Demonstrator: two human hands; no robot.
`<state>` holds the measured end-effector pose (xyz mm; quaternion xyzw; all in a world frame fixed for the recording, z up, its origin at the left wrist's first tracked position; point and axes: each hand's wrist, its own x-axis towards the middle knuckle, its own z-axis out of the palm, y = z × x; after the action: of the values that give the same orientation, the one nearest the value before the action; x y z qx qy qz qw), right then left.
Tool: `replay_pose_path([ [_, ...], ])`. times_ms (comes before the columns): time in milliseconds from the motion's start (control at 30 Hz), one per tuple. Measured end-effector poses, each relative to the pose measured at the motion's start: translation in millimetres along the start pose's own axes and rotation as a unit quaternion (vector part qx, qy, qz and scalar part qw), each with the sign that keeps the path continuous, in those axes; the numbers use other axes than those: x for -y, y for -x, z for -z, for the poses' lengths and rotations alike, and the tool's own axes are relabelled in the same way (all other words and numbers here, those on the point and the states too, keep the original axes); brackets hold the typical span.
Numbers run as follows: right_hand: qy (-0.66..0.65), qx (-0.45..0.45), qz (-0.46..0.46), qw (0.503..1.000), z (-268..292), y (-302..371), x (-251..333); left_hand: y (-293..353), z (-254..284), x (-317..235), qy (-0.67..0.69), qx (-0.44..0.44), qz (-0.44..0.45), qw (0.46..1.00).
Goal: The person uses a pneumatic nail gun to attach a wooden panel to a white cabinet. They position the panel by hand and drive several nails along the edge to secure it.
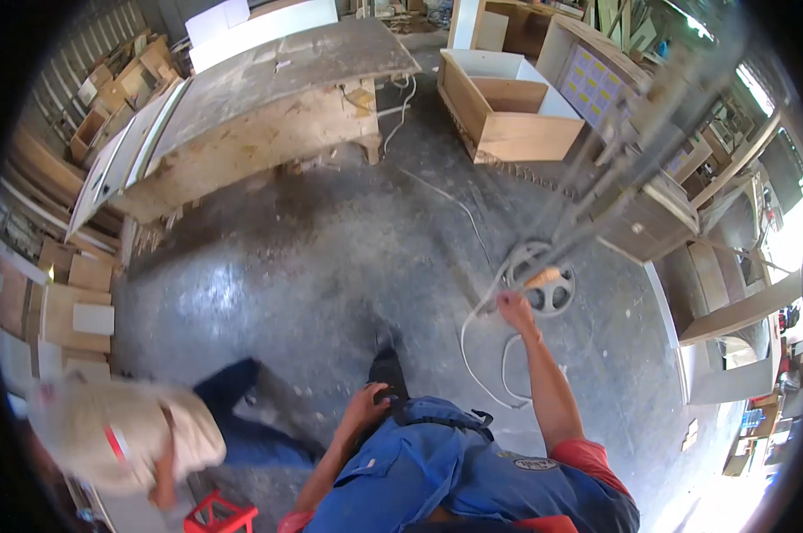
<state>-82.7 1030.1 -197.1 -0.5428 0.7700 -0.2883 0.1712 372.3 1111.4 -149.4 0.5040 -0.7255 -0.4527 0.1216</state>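
My right arm reaches forward, and my right hand is closed beside a grey spoked wheel or reel on the floor. A pale cable runs close by the hand and loops on the floor. Just beyond the fist is an orange-brown piece, near the lower end of long blurred grey bars slanting up to the right. What the fist grips is unclear. My left hand is low in front of my waist, fingers bent, over a dark shape by my black shoe.
At the left, a person in a beige shirt bends near a red stool. A large worktable stands at the back left. An open wooden cabinet box lies at the back right. Boards and panels line the left side.
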Motion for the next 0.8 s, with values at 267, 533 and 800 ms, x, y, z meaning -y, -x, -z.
replay_pose_path([
  [267,0.22,0.278,0.109,0.928,-74,18,-53,-243,169,44,-0.186,0.372,0.154,0.896],
  [533,-0.239,0.174,-0.414,0.861,15,-191,64,-459,231,-25,-0.067,0.261,0.145,0.952],
  [800,-0.23,0.274,-0.339,0.87,85,-454,44,-661,293,-154,0.326,0.156,0.197,0.911],
])
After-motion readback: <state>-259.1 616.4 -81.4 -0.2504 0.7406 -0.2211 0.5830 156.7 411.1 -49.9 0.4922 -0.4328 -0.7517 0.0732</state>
